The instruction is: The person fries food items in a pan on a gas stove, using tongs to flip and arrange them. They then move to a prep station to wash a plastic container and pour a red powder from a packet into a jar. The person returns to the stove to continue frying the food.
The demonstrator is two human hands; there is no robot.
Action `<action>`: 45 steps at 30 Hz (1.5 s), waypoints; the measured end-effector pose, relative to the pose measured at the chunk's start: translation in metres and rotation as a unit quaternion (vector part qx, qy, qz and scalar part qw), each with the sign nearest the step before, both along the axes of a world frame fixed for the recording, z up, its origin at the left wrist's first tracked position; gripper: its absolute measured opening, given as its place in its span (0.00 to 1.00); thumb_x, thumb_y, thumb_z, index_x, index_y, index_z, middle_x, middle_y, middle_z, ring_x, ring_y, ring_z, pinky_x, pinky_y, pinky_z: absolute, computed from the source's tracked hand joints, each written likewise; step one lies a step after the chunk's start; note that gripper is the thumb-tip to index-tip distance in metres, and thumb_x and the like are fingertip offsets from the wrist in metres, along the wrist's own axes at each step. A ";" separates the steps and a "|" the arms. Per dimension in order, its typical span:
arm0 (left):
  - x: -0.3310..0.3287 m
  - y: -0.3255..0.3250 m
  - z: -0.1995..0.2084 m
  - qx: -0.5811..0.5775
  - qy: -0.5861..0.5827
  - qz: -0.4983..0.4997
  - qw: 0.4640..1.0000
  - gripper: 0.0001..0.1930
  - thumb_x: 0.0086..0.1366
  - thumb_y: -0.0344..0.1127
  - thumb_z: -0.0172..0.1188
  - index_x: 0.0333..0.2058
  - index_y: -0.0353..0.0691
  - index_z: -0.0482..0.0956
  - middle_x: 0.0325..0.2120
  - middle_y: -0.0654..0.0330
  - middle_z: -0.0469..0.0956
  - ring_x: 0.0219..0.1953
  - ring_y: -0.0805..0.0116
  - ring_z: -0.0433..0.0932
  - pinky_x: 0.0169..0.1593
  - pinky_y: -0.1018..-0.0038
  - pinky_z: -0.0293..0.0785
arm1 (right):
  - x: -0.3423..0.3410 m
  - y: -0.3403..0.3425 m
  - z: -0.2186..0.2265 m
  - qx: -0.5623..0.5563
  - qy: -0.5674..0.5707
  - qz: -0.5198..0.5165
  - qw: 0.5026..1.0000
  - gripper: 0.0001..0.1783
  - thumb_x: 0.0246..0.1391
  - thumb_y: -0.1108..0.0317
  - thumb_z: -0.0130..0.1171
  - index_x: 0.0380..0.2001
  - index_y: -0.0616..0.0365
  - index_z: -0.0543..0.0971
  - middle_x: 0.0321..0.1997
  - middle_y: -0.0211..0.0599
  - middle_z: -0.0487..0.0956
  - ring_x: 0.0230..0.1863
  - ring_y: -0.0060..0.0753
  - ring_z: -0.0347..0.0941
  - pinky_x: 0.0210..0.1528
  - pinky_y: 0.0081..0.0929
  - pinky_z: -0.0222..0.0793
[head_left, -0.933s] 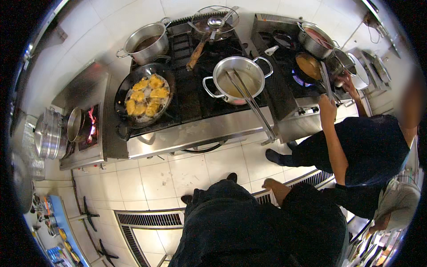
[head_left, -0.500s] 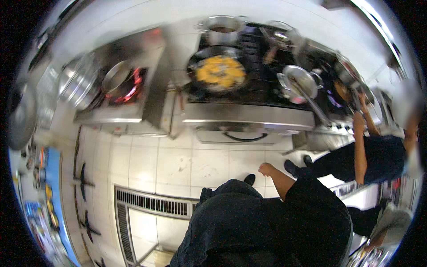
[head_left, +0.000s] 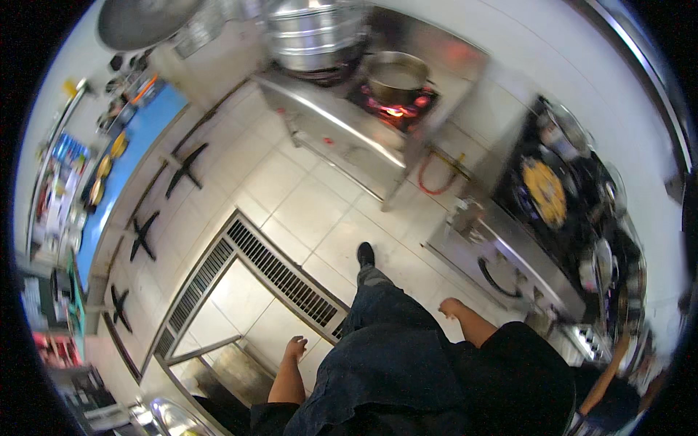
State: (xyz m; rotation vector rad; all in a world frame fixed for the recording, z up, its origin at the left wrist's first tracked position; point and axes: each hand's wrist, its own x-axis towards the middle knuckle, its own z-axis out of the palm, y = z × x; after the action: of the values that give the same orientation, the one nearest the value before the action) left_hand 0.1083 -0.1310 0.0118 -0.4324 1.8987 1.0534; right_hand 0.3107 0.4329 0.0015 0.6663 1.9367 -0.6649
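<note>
Low at my side, my left hand (head_left: 296,347) hangs with nothing in it, its fingers loosely bent and slightly apart. It is nearest to a metal-framed stand (head_left: 207,349) by the floor grate (head_left: 280,272). My right hand (head_left: 452,308) swings in front of my body over the tiles, also holding nothing, fingers relaxed. Ahead, a metal pot (head_left: 398,76) sits over a glowing burner (head_left: 396,111) on a low steel stove (head_left: 342,120). Beside it stands a tall stacked steamer (head_left: 314,33). Neither hand touches any of these.
To the right, a black range (head_left: 502,251) carries a pan of yellow food (head_left: 544,192) and several pots. A blue counter (head_left: 138,138) with bowls runs along the left. A red hose (head_left: 432,185) hangs between the stoves. A co-worker's arm (head_left: 607,378) shows at the lower right.
My view has turned left, so the range and co-worker shift right and the low stove comes to the middle. My left hand has come into view. One foot has stepped forward.
</note>
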 end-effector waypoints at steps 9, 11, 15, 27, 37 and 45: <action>-0.013 -0.023 -0.012 -0.094 0.013 0.166 0.982 0.23 0.54 0.39 0.57 0.48 0.36 0.72 0.32 0.50 0.78 0.29 0.62 0.76 0.34 0.69 0.72 | -0.282 0.055 -0.040 0.058 -0.069 0.248 0.964 0.13 0.40 0.64 0.62 0.30 0.60 0.80 0.27 0.44 0.78 0.25 0.36 0.73 0.32 0.35 0.70; 0.002 -0.032 -0.005 -0.070 -0.027 0.240 0.968 0.23 0.54 0.38 0.57 0.48 0.34 0.72 0.28 0.53 0.78 0.25 0.65 0.74 0.28 0.69 0.71 | -0.391 0.016 -0.017 0.097 -0.072 0.115 0.986 0.14 0.41 0.63 0.60 0.31 0.61 0.79 0.26 0.43 0.78 0.24 0.37 0.72 0.32 0.37 0.69; 0.011 0.001 0.028 -0.079 -0.105 0.426 0.895 0.21 0.53 0.38 0.57 0.45 0.32 0.74 0.25 0.54 0.77 0.22 0.69 0.73 0.20 0.71 0.66 | -0.627 -0.039 -0.027 -0.002 0.073 0.276 0.959 0.15 0.44 0.63 0.54 0.32 0.64 0.77 0.21 0.41 0.77 0.20 0.37 0.72 0.23 0.37 0.69; -0.042 -0.047 -0.018 0.041 -0.166 0.447 0.878 0.21 0.56 0.44 0.54 0.44 0.35 0.76 0.40 0.49 0.75 0.42 0.56 0.72 0.44 0.63 0.67 | -0.900 -0.497 0.036 -0.198 0.145 0.276 0.929 0.13 0.49 0.65 0.50 0.38 0.55 0.74 0.27 0.33 0.75 0.23 0.28 0.73 0.19 0.26 0.68; -0.292 -0.380 0.057 -0.097 0.148 0.500 0.847 0.25 0.56 0.47 0.54 0.49 0.39 0.72 0.43 0.46 0.75 0.47 0.52 0.73 0.50 0.65 0.68 | -0.952 -0.571 -0.043 -0.037 -0.220 0.517 0.826 0.37 0.49 0.39 0.50 0.57 0.51 0.64 0.53 0.40 0.68 0.51 0.41 0.66 0.44 0.47 0.66; -0.298 -0.514 -0.039 -0.136 0.031 0.532 0.835 0.25 0.57 0.47 0.52 0.49 0.38 0.72 0.47 0.49 0.72 0.52 0.54 0.69 0.54 0.68 0.64 | -1.072 -0.800 -0.019 0.092 -0.120 0.669 0.728 0.24 0.49 0.49 0.52 0.42 0.56 0.74 0.39 0.45 0.75 0.40 0.41 0.73 0.39 0.40 0.70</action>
State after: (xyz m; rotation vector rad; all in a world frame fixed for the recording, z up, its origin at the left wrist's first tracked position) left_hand -0.1896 -0.6450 -0.0274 -1.7787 1.8320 1.4607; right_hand -0.7616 -0.3674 -0.0178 -0.5910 1.6867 0.5221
